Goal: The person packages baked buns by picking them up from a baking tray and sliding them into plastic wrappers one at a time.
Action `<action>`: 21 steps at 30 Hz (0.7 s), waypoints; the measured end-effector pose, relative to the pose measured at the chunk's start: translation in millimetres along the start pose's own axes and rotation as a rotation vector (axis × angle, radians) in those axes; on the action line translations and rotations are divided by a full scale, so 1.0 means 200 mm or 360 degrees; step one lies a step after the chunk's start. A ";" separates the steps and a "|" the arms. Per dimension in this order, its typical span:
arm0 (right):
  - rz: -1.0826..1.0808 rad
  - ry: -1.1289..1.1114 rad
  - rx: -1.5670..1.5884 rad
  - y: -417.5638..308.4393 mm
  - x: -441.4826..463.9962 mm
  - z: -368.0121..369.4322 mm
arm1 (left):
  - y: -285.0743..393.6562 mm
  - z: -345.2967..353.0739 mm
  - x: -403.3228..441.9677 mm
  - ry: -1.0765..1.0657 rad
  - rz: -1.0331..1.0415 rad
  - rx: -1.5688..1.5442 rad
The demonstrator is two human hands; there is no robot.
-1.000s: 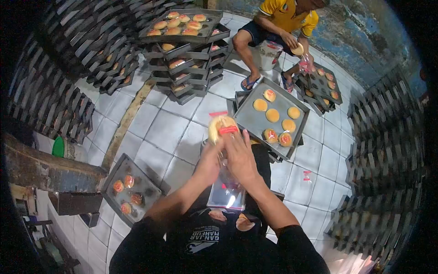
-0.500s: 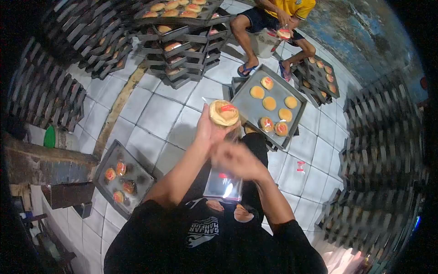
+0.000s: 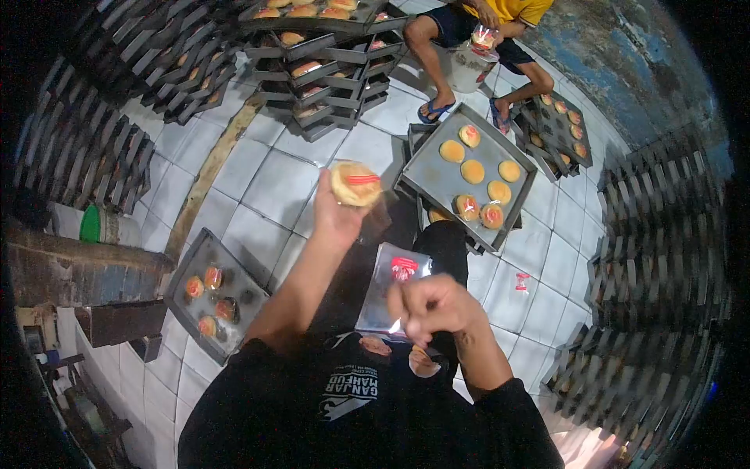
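A round golden bun [image 3: 355, 184] with a red label, in clear plastic, rests in my left hand [image 3: 334, 220], whose fingers are closed around its underside. On my lap lies a stack of clear plastic bags [image 3: 377, 293] with red print. Over the right side of that stack is my right hand [image 3: 445, 306], fingers curled and thumb bent in, slightly blurred. Whether anything is between its fingertips I cannot make out. In front of my knees a metal tray [image 3: 437, 202] bears several buns, some with red labels.
At lower left a smaller tray [image 3: 181, 288] holds several wrapped buns. Stacked trays [image 3: 324, 86] rise ahead, with more along the right [image 3: 648, 234]. A person in a yellow shirt [image 3: 531, 11] sits opposite, holding a wrapped bun [image 3: 483, 37]. A red-printed wrapper [image 3: 522, 282] lies on the floor.
My right hand has moved from beside the bun down and right to the bags. My left hand has shifted slightly left with the bun. The other person's bun is higher.
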State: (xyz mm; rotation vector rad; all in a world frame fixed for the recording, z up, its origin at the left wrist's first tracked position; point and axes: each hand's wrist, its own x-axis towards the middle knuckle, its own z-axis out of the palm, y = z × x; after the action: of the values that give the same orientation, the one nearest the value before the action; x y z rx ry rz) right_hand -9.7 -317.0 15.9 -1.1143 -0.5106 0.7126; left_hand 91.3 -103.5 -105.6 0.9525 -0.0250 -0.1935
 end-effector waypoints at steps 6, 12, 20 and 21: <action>-0.0744 0.1035 -0.1885 0.02 0.07 0.01 | 0.24 0.36 -0.30 0.0036 -0.0606 -0.0524; -0.0203 0.1497 -0.1174 0.09 0.18 -0.24 | 0.24 0.34 -0.22 0.0099 0.0007 0.0657; -0.0283 0.1460 -0.1252 -0.02 0.24 -0.30 | 0.22 0.39 -0.10 0.0636 0.0401 0.0749; -0.0018 0.1576 -0.0524 -0.03 0.25 -0.34 | 0.22 0.34 -0.08 0.0618 0.0504 0.0824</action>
State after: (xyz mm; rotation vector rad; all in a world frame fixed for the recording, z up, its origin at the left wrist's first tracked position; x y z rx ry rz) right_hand 72.7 -324.5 -2.2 -1.6020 0.2272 0.0015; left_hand 74.6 -130.2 -30.1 1.4721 0.1371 0.3081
